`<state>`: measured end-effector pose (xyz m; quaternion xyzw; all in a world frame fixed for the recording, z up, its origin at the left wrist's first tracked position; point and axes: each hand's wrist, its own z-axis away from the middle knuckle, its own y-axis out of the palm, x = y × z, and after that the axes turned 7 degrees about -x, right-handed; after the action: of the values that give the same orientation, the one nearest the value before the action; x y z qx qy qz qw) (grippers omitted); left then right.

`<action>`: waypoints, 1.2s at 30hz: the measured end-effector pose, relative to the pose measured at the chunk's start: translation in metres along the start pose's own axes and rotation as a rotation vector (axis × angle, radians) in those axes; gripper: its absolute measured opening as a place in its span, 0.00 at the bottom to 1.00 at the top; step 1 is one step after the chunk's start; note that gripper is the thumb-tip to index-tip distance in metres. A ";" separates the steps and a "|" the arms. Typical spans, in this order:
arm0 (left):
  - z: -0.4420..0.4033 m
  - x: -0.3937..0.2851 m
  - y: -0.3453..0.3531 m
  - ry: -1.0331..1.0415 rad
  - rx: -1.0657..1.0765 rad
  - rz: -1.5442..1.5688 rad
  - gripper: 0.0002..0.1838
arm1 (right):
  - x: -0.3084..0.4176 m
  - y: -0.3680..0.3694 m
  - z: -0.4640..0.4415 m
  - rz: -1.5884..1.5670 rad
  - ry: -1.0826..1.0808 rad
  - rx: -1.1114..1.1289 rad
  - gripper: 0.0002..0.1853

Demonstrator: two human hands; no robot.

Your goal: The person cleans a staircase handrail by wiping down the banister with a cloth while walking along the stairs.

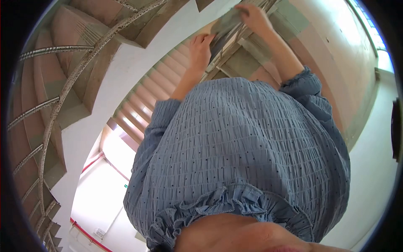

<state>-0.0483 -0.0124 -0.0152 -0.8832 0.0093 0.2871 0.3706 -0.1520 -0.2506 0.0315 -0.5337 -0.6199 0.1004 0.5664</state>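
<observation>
My left hand [200,51] is at the top centre, fingers curled at the left edge of a flat grey-green piece [228,23] with a dark underside. I cannot make out whether it is cloth or something stiffer. Slightly blurred, my right hand [254,18] is bent over the piece's upper right end. The piece spans the space between both hands, close to a metal railing [237,32]. Both forearms reach forward from blue dotted sleeves.
Stairs with pinkish treads [161,77] curve down behind my hands. A speckled metal handrail [71,80] with twisted bars runs along the left, beside more steps [75,105]. A red pipe [90,237] crosses the white wall at lower left. A bright window [371,23] lies upper right.
</observation>
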 end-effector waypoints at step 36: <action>-0.034 -0.020 0.013 0.060 0.047 0.026 0.19 | -0.018 -0.044 0.013 -0.012 0.369 -0.079 0.18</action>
<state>-0.0510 -0.0481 0.0060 -0.8823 0.0384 0.2650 0.3871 -0.1906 -0.2765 0.0480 -0.5612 -0.5119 -0.0270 0.6498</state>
